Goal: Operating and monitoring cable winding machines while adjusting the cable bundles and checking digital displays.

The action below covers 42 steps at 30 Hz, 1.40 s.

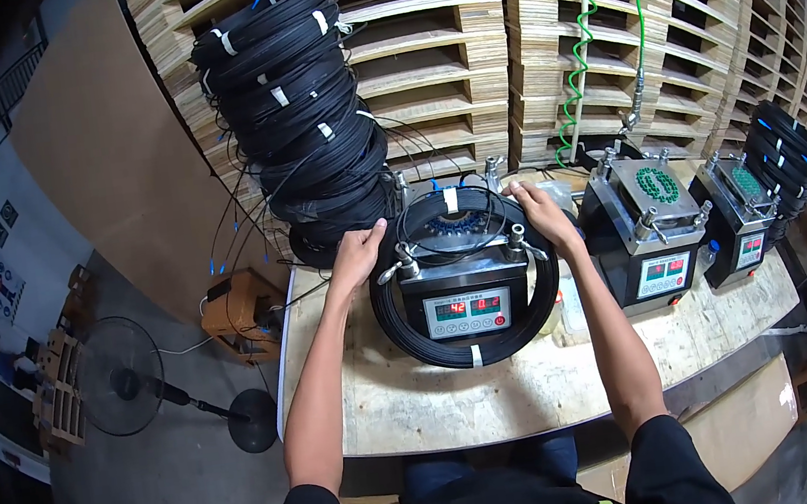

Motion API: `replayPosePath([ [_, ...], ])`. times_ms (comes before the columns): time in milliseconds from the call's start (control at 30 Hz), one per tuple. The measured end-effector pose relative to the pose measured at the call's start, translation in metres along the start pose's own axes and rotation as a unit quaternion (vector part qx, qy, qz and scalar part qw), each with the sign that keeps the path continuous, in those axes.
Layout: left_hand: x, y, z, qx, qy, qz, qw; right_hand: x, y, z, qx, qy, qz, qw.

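Between my two hands a large coil of black cable (477,355), bound with white ties, is held in front of a metal machine (511,284). My left hand (360,255) grips the coil's upper left side, thumb up. Around its upper right side my right hand (545,214) is closed. Through the ring show the machine's lit display panel (469,313), clamp knobs and a round blue-dotted fixture on top. Blue-tipped cable ends lie near the coil's top. The coil hides parts of the machine's edges.
A tall stack of black cable coils (289,95) stands behind on the left. Two similar machines (650,222) (744,215) sit to the right on the wooden bench (414,417). Pallets (420,58) rise behind it. A floor fan (127,382) stands at left; green coiled hoses (580,49) hang above.
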<state>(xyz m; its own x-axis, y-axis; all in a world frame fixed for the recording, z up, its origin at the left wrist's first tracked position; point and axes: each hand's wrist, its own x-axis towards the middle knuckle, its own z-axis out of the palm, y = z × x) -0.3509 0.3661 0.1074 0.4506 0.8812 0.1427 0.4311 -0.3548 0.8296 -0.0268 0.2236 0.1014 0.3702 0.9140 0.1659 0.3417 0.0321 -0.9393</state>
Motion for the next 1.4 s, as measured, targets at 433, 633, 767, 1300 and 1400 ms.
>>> replayPosePath([
  [433,0.063,0.029,0.003,0.041,-0.094,-0.002,0.995,0.079,0.002,0.039,-0.099,0.053,-0.059,0.992],
  [633,0.088,0.032,0.059,-0.028,0.021,-0.024,0.999,0.071,0.012,0.023,-0.109,0.115,-0.057,0.986],
  [767,0.118,-0.027,0.049,-0.095,0.097,-0.055,0.989,0.070,-0.012,0.052,-0.099,0.148,-0.064,0.982],
  [1300,0.085,0.039,0.052,-0.148,-0.003,-0.116,0.982,0.058,-0.006,0.028,-0.093,0.183,-0.072,0.976],
  [1400,0.078,0.045,0.057,-0.108,0.081,-0.100,0.986,0.058,-0.010,0.029,-0.043,0.155,-0.074,0.984],
])
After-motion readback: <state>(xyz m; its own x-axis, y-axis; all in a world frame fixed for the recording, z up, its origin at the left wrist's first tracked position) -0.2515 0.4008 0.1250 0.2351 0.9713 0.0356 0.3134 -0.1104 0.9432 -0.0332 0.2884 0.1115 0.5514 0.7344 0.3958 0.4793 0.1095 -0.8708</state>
